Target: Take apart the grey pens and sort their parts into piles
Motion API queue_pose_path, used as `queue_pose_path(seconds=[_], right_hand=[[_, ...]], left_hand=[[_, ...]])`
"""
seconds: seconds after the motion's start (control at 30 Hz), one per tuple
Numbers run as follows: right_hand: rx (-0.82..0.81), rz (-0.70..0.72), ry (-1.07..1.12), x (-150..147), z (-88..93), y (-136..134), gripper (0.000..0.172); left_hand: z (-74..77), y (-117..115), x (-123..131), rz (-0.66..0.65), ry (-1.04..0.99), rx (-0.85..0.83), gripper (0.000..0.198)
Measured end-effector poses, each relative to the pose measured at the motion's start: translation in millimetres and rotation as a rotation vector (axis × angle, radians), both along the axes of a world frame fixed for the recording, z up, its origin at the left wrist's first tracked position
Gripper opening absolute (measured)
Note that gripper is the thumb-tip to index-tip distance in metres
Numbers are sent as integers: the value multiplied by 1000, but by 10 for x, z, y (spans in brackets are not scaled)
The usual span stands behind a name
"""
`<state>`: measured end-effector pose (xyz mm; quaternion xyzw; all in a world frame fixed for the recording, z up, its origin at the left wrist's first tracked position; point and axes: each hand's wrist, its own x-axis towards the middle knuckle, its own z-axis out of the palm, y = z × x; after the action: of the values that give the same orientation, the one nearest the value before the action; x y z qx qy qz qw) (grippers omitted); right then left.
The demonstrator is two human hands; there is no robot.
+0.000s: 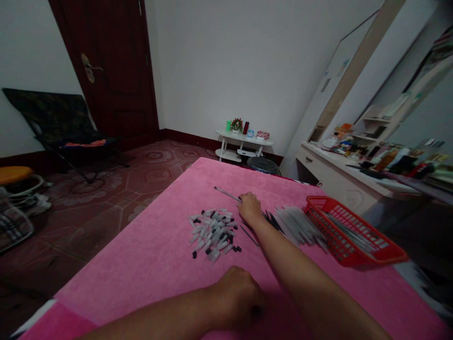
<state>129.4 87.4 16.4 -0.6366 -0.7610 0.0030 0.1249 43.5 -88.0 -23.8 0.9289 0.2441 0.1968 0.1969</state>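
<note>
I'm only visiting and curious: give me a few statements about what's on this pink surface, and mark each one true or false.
1. The right hand reaches to the end of a thin rod lying on the pink cloth. True.
2. The left hand lies flat with its fingers spread. False: it is curled into a fist on the cloth.
3. The red basket stands left of the pile of small caps. False: it stands to the right, beyond a heap of thin tubes.
4. The caps are a mix of pale and black ones. True.
</note>
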Motion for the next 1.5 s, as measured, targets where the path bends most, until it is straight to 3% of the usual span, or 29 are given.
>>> queue_pose_path(seconds=[0.2, 0.27, 0.33, 0.43, 0.53, 0.63, 0.7, 0.8, 0.87, 1.03, 1.3, 1.37, 1.5], right_hand=[[53, 55, -41, 67, 99, -101, 24], [72, 40, 35, 126, 164, -173, 24], [72, 27, 262, 199, 223, -273, 22], [-37, 67, 851, 316, 277, -507, 19], [-243, 106, 1357, 405, 282, -828, 26], [-371, 90, 1581, 428, 241, -1137, 30], [-430, 93, 1632, 406, 194, -1285, 32], [-491, 130, 1632, 355, 111, -1399, 31], [-515, 163, 1621, 330, 64, -1421, 31], [-644, 224, 1601, 325, 71, -1444, 39], [-1252, 436, 1742, 352, 242, -1579, 38], [-1266, 466, 1736, 347, 243, -1589, 38], [-1123, 405, 1671, 333, 218, -1569, 41]], left_hand=[[24, -3, -33, -13, -66, -73, 20], [24, 0, -45, -32, -120, -121, 18], [32, 7, -51, -36, -189, -192, 16], [77, 21, -46, 11, -335, -365, 15], [157, 49, -43, 188, -588, -511, 19], [260, 99, -66, 431, -954, -577, 16], [334, 137, -97, 526, -1189, -641, 12], [431, 191, -157, 549, -1376, -739, 30], [476, 224, -201, 530, -1368, -757, 36], [513, 285, -290, 410, -1282, -810, 26], [566, 293, -365, 190, -1309, -1009, 25], [603, 280, -362, 175, -1306, -1019, 28], [660, 255, -335, 273, -1314, -1021, 34]])
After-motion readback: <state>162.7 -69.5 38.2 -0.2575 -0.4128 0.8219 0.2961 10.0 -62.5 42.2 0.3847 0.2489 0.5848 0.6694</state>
